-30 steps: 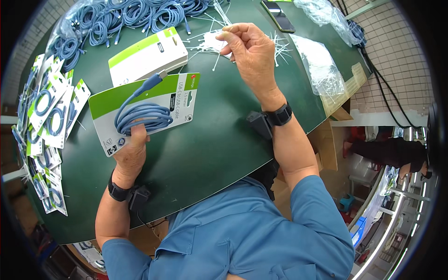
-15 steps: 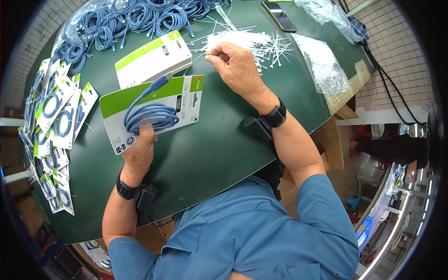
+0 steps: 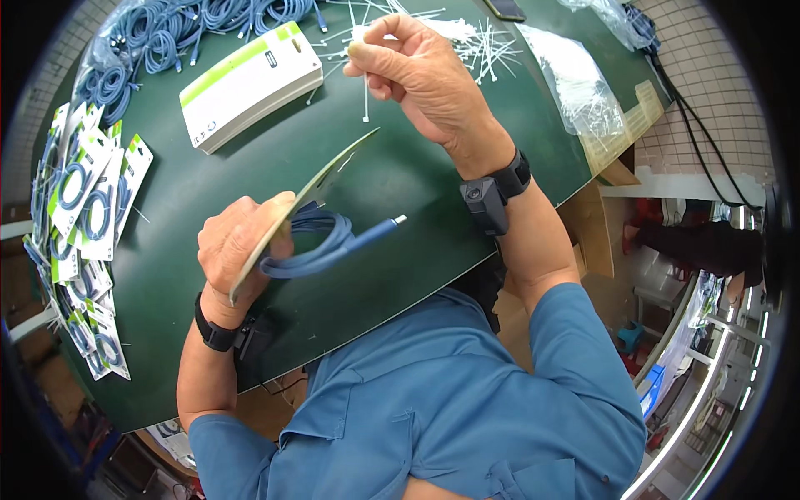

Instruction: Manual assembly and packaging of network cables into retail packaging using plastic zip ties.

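Note:
My left hand (image 3: 233, 243) is closed around a packaging card (image 3: 315, 187) and a coiled blue cable (image 3: 337, 246), thumb and fingers on opposite sides. The card is tilted almost edge-on, so its printed front is mostly hidden. The coil lies against its right side, and one cable end with a light metal plug points right. Higher up, my right hand (image 3: 425, 79) pinches a thin white cable tie (image 3: 365, 100), which hangs down below the fingertips. It is apart from the card.
A stack of blank-side cards (image 3: 250, 87) lies ahead on the green table (image 3: 400, 242). Loose cable ties (image 3: 487, 50) and a bag of ties (image 3: 575, 92) are farther right. Bundled blue cables (image 3: 167, 37) fill the far left, with finished carded cables (image 3: 92, 200) piled below. A phone (image 3: 506, 8) sits at the back.
My left hand has turned the card from face-up to nearly edge-on, swinging the cable rightward. My right hand has lifted away from the tie pile with a tie. The view has shifted slightly.

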Tool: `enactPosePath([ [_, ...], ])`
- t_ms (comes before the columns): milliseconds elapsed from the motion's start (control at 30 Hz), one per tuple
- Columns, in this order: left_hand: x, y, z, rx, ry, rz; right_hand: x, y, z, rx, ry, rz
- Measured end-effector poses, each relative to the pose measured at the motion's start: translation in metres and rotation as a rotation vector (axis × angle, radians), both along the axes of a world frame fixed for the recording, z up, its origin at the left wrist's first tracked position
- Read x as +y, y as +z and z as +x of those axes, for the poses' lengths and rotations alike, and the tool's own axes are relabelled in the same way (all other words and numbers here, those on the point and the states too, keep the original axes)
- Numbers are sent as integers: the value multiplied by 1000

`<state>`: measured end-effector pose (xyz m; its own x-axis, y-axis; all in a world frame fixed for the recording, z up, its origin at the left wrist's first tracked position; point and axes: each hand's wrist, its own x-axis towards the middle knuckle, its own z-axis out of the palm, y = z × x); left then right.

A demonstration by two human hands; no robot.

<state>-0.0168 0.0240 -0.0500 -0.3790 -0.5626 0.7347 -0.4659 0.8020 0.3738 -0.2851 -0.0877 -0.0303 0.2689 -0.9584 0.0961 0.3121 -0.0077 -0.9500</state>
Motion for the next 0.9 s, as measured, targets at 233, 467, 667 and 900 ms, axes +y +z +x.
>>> enactPosePath([
  [233, -3, 6, -13, 23, -148, -21, 6, 7, 1, -65, 102, -9],
  [467, -3, 7, -10, 8, -133, -63, 11, 15, 8, 59, 111, -71],
  [667, 2, 16, -9, -55, -128, -56, 20, 19, 10, 214, 103, -193],
  [900, 2, 17, -7, -86, -141, -58, 26, 30, 19, 337, 144, -168],
])
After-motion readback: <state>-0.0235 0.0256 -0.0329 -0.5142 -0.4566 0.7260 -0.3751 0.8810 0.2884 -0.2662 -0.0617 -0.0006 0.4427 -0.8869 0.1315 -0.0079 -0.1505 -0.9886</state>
